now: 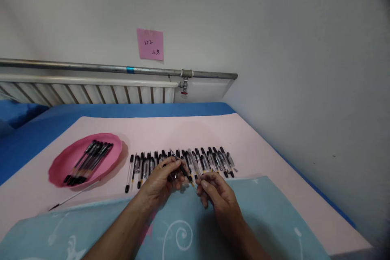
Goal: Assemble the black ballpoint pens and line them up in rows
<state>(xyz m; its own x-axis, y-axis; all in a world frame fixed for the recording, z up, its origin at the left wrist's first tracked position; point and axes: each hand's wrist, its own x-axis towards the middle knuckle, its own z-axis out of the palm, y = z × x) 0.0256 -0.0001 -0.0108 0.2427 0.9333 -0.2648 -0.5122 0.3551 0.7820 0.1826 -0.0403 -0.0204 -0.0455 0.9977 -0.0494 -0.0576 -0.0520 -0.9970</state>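
Note:
My left hand is closed in a pinch around a black-tipped pen, held above a pale blue cloth. Just to its right, my right hand has its fingers curled around a clear pen barrel; the two hands almost touch. Right behind the hands, a row of several black-capped pens lies side by side on the pink sheet. A pink tray at the left holds several finished black pens.
A thin white refill lies loose in front of the tray. The light blue patterned cloth covers the near edge. Blue covering borders the pink sheet. A radiator, a pipe and a pink note are on the wall behind.

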